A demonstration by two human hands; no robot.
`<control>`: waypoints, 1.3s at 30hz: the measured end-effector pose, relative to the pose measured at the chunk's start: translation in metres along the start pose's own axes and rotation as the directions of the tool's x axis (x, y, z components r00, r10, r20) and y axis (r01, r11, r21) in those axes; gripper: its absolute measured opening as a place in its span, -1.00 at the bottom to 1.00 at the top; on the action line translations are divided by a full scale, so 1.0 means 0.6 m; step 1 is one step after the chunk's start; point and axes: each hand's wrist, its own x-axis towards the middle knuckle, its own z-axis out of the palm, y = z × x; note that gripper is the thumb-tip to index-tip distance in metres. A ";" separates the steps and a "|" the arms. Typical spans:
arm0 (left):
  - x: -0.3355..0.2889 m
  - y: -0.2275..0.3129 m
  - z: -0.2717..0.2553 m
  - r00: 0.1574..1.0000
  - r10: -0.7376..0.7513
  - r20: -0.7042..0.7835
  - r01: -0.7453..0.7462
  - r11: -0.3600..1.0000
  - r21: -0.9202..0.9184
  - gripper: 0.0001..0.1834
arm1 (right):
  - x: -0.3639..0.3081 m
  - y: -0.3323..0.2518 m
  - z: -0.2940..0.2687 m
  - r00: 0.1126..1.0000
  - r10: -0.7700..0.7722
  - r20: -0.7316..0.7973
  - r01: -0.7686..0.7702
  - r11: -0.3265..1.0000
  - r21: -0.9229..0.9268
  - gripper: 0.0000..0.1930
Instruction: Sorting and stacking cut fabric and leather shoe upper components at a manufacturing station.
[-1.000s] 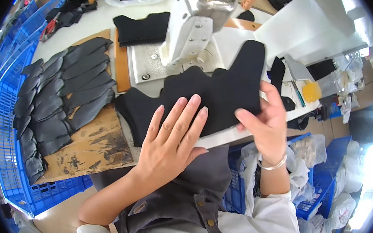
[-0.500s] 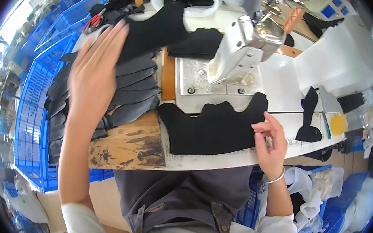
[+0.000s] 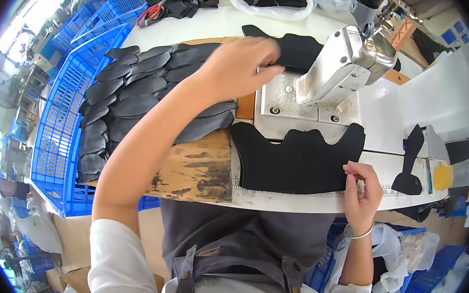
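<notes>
In front of me lies a black fabric piece (image 3: 297, 163) with a notched upper edge, flat on the white sewing table. At its lower right edge is my right hand (image 3: 364, 191), fingers loosely curled and thumb a little apart, fingertips touching or just over the cloth. My left hand (image 3: 241, 65) reaches across to the left end of a small stack of black fabric pieces (image 3: 296, 50) beside the sewing machine (image 3: 333, 65). Its fingertips are blurred; the thumb stands apart from the fingers, and nothing shows between them. Overlapping dark leaf-shaped pieces (image 3: 140, 88) spread under my left forearm.
A worn wooden board (image 3: 197, 172) joins the table at left, beside a blue crate (image 3: 52, 162). Red-handled scissors (image 3: 151, 13) and a plastic-lined bin (image 3: 239, 4) are at the back. A narrow black piece (image 3: 409, 164) and a yellow object (image 3: 443, 177) lie right.
My left hand has swung right from above the leaf-shaped pieces to the stack; the black piece it was moving no longer shows apart from the stack. My right-hand fingers have curled in. The view has shifted.
</notes>
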 end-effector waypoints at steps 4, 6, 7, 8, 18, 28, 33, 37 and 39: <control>-0.128 0.030 -0.043 0.992 0.042 0.119 -0.040 0.999 -0.019 -0.79 | -0.001 0.003 -0.004 0.996 -0.077 0.033 0.080 0.994 -0.080 -0.71; -0.174 0.020 -0.023 0.999 0.028 -0.021 -0.023 0.983 0.184 -0.81 | 0.008 -0.011 -0.001 0.977 -0.175 0.120 0.194 0.965 -0.174 -0.68; -0.188 0.018 -0.015 1.000 0.023 -0.021 -0.018 0.983 0.185 -0.81 | 0.011 -0.016 -0.003 0.940 -0.274 0.205 0.320 0.915 -0.247 -0.65; -0.199 0.015 -0.005 0.986 -0.093 -0.140 0.103 0.993 0.065 -0.81 | 0.009 -0.015 -0.003 0.912 -0.322 0.252 0.392 0.864 -0.316 -0.59; -0.253 0.004 0.002 0.674 -0.694 -0.252 0.429 0.646 -0.632 -0.85 | 0.081 -0.097 0.065 0.843 -0.473 0.255 0.514 0.849 -0.124 -0.61; -0.238 0.069 0.040 0.875 -0.149 -0.461 0.248 0.955 0.162 -0.86 | 0.277 -0.077 0.282 0.557 -0.469 0.685 0.505 0.846 0.169 -0.88; -0.260 0.104 0.045 0.935 -0.019 -0.353 0.124 0.953 0.278 -0.79 | 0.276 -0.058 0.315 0.707 -0.356 0.612 0.390 0.917 0.083 -0.91; -0.284 0.143 0.027 0.885 0.086 -0.457 -0.002 0.984 0.181 -0.71 | 0.284 -0.063 0.326 0.780 -0.272 0.563 0.347 0.937 -0.028 -0.90; -0.298 0.157 0.027 0.881 0.137 -0.453 -0.074 0.985 0.154 -0.68 | 0.286 -0.076 0.321 0.755 -0.154 0.638 0.305 0.943 -0.132 -0.89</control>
